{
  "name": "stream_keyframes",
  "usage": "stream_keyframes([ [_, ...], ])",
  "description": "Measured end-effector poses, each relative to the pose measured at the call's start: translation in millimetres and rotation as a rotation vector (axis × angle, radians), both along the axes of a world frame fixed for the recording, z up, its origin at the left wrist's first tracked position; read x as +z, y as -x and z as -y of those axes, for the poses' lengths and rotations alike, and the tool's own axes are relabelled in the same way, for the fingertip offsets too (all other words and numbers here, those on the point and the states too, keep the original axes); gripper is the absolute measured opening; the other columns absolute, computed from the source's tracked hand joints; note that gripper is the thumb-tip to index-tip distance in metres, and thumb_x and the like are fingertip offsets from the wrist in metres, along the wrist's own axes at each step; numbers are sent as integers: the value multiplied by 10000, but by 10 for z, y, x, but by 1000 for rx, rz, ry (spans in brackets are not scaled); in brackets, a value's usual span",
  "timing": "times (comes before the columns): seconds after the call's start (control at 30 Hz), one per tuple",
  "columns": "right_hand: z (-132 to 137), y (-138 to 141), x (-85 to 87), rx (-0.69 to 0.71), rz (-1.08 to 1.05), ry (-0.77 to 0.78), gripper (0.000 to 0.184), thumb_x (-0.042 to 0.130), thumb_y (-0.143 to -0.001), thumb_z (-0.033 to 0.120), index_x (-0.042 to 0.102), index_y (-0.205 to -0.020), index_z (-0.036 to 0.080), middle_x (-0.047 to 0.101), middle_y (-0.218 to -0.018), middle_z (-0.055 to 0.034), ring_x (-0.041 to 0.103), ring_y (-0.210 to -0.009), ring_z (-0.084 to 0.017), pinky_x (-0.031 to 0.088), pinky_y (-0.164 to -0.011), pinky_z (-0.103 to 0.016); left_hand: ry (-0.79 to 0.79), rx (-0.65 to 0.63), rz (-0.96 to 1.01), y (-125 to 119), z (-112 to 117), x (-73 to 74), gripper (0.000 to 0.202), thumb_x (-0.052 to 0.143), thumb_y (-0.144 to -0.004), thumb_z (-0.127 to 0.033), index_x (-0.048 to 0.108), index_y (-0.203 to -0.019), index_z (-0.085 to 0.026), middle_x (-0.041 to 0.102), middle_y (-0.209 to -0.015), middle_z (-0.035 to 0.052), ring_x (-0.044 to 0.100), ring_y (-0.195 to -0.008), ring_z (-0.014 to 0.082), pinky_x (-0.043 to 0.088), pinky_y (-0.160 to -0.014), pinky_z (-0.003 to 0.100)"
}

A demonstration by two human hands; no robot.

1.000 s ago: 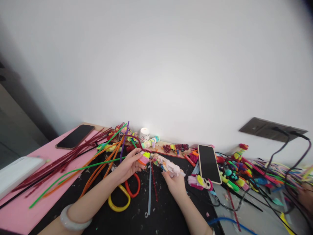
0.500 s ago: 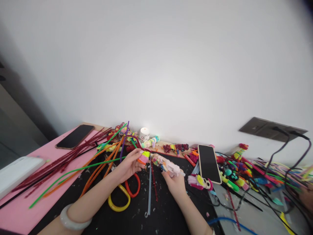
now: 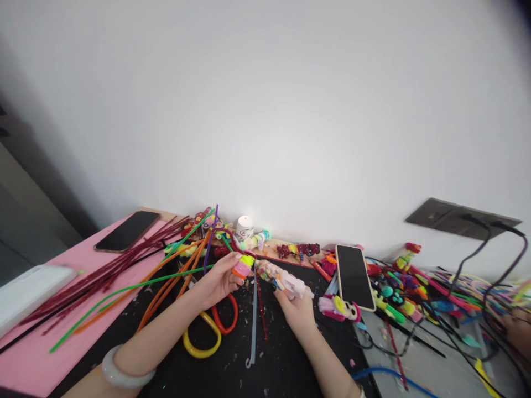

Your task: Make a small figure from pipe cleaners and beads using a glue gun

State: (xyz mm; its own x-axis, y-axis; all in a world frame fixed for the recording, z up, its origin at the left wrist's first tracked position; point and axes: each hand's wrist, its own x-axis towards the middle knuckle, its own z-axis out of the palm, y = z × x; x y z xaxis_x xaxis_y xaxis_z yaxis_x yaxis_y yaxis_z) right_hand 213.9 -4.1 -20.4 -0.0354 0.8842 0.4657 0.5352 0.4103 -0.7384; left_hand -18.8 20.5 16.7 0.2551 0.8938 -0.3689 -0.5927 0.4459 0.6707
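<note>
Two hands hold one glue gun, one fuzzy piece.

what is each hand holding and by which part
Left hand: pink and yellow fuzzy piece, by its left side. Right hand: glue gun, from below, toward its rear.

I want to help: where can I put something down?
Mostly bare: black mat between the grey stick and right forearm; pink board beside the long green stem's tip. Crowded: along the wall and around the pale-edged phone.
</note>
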Motion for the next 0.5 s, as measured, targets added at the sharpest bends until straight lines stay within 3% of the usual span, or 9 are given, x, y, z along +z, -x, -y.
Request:
stream_keyframes([
  [0.17, -3, 7, -13, 2, 0, -19, 142, 685, -859, 278, 683, -722, 239, 713, -629, -3, 681, -537, -200, 554, -534, -260, 0, 41, -6, 18, -13, 6, 156, 703, -1014, -153, 560, -980, -205, 707, -702, -34, 691, -449, 100, 541, -446, 145],
  [0.3, -13, -8, -45, -35, 119, -20, 93, 642, -889, 244, 734, -899, 235, 779, -757, -13, 739, -648, -207, 539, -611, -256, -40, 86, -10, 43, -29, -11, 224, 764, -978, -188, 542, -973, -220, 737, -730, -36, 712, -477, 102, 556, -465, 149],
  [0.5, -37, -51, -93, -223, 486, -44, 451, 665, -804, 161, 745, -1245, 205, 826, -1125, -132, 737, -989, -322, 493, -853, -373, -238, 86, -151, 43, -20, -68, 513, 955, -791, -350, 511, -1022, -238, 787, -763, -22, 745, -516, 138, 581, -497, 192],
])
